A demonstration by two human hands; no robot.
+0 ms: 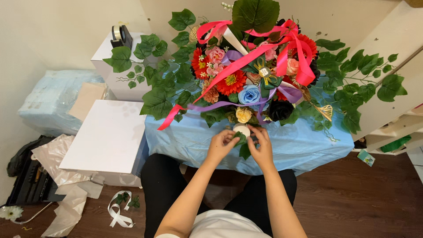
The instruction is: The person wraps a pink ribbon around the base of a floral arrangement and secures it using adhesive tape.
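My left hand (221,143) and my right hand (261,145) meet at the near edge of a big artificial flower arrangement (246,75). Together they pinch a small white flower with green leaves (241,133) just below a yellow rose (243,115). The arrangement has red, pink, blue and black blooms, long red ribbons (240,61), a purple ribbon and trailing green leaves. It stands on a surface draped in light blue cloth (202,136).
A white box (105,134) sits at my left, with a taller white box carrying a tape dispenser (120,36) behind it. Plastic wrap, a white ribbon scrap (118,213) and a black case (26,176) lie on the wooden floor. White shelving (392,128) stands right.
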